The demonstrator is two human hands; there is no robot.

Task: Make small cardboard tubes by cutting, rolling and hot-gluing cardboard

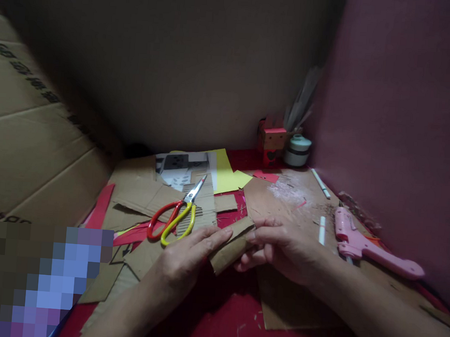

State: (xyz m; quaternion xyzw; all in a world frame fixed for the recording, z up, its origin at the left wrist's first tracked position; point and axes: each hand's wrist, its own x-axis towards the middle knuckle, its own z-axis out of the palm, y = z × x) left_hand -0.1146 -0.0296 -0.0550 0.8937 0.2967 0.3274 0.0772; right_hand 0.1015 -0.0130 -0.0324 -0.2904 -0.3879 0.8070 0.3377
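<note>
Between my two hands is a folded strip of brown cardboard (228, 254), held tilted above the red tabletop. My left hand (187, 251) grips its left end, fingers laid along the top edge and the thumb hidden. At the other end, my right hand (277, 245) pinches the cardboard with thumb and fingers. Just beyond my left hand lie scissors (189, 203) with one red and one yellow handle, resting on cardboard scraps (206, 208). A pink glue gun (374, 251) lies to the right of my right hand.
White sticks (322, 230) lie near the glue gun. Yellow paper (225, 171) and a printed sheet (184, 168) lie at the back. A small cardboard figure (273, 139) stands beside a lidded pot (298, 151). A large cardboard box (34, 122) borders the left; a wall (401, 109) the right.
</note>
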